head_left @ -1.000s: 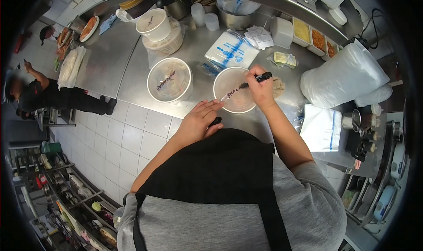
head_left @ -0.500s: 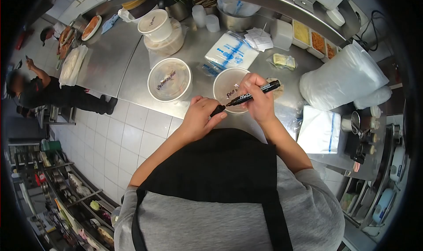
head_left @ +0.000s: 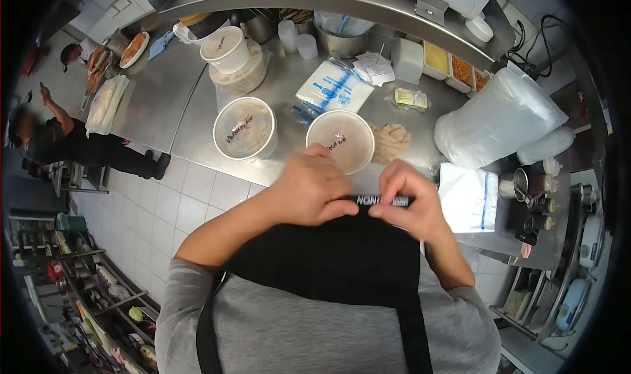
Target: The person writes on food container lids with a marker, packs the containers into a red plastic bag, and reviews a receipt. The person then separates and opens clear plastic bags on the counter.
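A black marker [head_left: 369,200] lies level between my two hands, close in front of the apron. My right hand [head_left: 415,202] pinches its barrel near the back end. The fingers of my left hand [head_left: 312,188] are closed round the tip end, where the cap is hidden from view. Just beyond my hands stands a round white tub [head_left: 340,140] with handwriting on its clear lid. To its left is a similar lidded tub [head_left: 245,127], also written on.
Two stacked tubs [head_left: 225,48] stand farther back. A packet of plastic bags [head_left: 334,88], a crumpled brown cloth [head_left: 392,142] and a large plastic roll [head_left: 499,117] lie on the steel counter. Food containers [head_left: 436,58] line the back right. A co-worker [head_left: 52,137] stands at the far left.
Both hands have drawn back from the tub toward my body. The marker's tip, bare beside the cap before, now goes into my left hand. More of the tub's lid shows.
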Demonstrator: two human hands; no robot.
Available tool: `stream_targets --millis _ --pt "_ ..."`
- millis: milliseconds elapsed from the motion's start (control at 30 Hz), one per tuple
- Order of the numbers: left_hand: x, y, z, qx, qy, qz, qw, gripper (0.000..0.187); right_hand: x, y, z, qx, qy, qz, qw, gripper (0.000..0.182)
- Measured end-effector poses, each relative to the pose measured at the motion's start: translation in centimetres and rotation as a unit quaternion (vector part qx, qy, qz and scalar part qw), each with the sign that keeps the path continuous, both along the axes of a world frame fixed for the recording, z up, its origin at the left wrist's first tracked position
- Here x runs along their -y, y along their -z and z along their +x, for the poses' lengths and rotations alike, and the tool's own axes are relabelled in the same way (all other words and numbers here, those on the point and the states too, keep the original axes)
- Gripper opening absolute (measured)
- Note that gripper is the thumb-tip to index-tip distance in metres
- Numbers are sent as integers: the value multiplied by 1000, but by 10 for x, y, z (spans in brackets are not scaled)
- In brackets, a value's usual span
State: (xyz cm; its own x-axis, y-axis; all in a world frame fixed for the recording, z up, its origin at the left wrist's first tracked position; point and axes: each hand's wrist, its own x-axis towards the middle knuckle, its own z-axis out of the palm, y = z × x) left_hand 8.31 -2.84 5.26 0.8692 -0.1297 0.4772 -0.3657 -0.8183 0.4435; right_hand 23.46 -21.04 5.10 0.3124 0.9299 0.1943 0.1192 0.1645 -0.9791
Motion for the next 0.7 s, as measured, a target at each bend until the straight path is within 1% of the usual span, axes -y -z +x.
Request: stream_targets --millis 33,67,133,200,233,267,300,333,367,400,500,600,633,700 --pt "5 -1 4 1 5 -19 1000 31 5 -1 -4 41 12 20 999 23" --pt "7 1 7 -21 8 -7 1000 30 9 -1 -7 82 22 41 996 22" --pt "6 9 19 -62 13 13 998 28 14 8 -5 73 61 27 995 20" --pt "-7 33 44 1 -47 -1 999 28 18 27 1 64 114 7 991 19" --pt "-17 49 57 32 -78 -9 996 28 20 44 9 147 177 9 973 16" --pt "-33 65 72 57 -179 -33 982 25 23 65 19 144 252 4 957 15" --pt "-49 79 84 83 -280 -57 955 23 26 88 29 141 324 1 935 13" --pt "-62 87 89 -25 -288 -55 956 22 31 110 43 194 339 -18 921 14" --pt "-73 94 89 -134 -295 -56 944 21 38 130 55 246 350 -36 903 14" --pt "-79 101 87 -242 -297 -60 922 20 41 142 62 297 360 -53 883 15" --pt "-74 111 82 -191 -271 -101 938 15 36 148 63 329 408 -72 849 22" --pt "-58 97 67 -97 -312 -93 941 13 29 135 59 373 437 -65 816 27" --pt "-59 80 60 -52 -334 -82 938 15 26 129 58 380 428 -72 817 27" --pt "-74 38 41 -48 -355 -137 923 15 16 122 55 385 397 -55 831 27"
